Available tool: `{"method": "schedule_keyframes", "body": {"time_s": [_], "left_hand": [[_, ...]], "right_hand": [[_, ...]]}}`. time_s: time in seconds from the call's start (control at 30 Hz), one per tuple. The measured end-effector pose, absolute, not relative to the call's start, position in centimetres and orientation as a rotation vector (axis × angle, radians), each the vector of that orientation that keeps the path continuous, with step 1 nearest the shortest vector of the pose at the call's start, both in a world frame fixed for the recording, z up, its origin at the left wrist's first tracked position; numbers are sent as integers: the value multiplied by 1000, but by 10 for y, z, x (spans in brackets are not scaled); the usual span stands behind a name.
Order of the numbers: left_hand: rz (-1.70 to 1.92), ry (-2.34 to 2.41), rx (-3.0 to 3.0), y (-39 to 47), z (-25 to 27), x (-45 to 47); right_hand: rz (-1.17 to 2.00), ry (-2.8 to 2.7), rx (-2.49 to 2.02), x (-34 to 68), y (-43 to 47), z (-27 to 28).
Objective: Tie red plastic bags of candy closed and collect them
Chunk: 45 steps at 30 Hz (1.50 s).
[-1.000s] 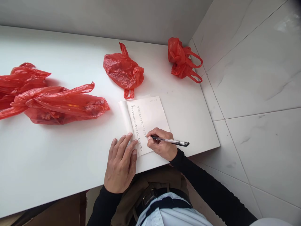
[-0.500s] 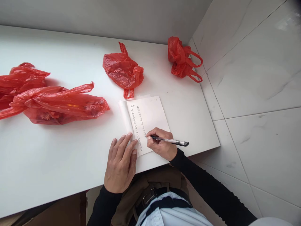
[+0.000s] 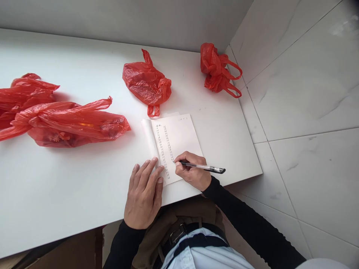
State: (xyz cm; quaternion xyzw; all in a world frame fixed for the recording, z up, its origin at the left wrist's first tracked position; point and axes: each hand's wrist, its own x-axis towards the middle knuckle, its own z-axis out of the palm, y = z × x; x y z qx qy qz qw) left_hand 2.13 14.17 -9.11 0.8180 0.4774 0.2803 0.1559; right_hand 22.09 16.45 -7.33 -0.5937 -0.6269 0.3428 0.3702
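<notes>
A notepad (image 3: 186,136) lies on the white table, its left page folded back. Two columns of handwritten numbers run down its open page. My right hand (image 3: 193,172) is closed round a black-capped gel pen (image 3: 203,167) with a clear barrel. The pen's tip is at the page, by the bottom of the second column; whether it touches the paper I cannot tell. My left hand (image 3: 144,194) lies flat with fingers stretched out, its fingertips on the lower left edge of the notepad.
On the white table (image 3: 84,183) lie several red plastic bags: a knotted long one (image 3: 75,125) at the left with another behind it, a crumpled bag (image 3: 146,82) beyond the notepad, and a bunched bag (image 3: 214,69) at the far right corner. Tiled wall (image 3: 311,93) borders the right side.
The view has shifted very slightly. Both hands keep nearly the same place, the pen still held at the second column.
</notes>
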Motion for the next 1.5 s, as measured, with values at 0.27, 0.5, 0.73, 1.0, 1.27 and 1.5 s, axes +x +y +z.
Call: {"method": "schedule_keyframes", "body": {"time_s": [0.27, 0.5, 0.73, 1.0, 1.27, 1.5], "left_hand": [[799, 1360, 2342, 143, -91, 23], [801, 1366, 2337, 141, -91, 22], [803, 1370, 2335, 142, -91, 22], [801, 1368, 2335, 141, -91, 22], [798, 1365, 2338, 142, -90, 24], [798, 1373, 2338, 141, -91, 22]], "right_hand": [[883, -1607, -1522, 221, 165, -72], [871, -1612, -1533, 221, 165, -72], [867, -1624, -1530, 222, 165, -73], [868, -1618, -1526, 222, 165, -72], [891, -1567, -1552, 223, 164, -70], [889, -1570, -1561, 223, 164, -72]]}}
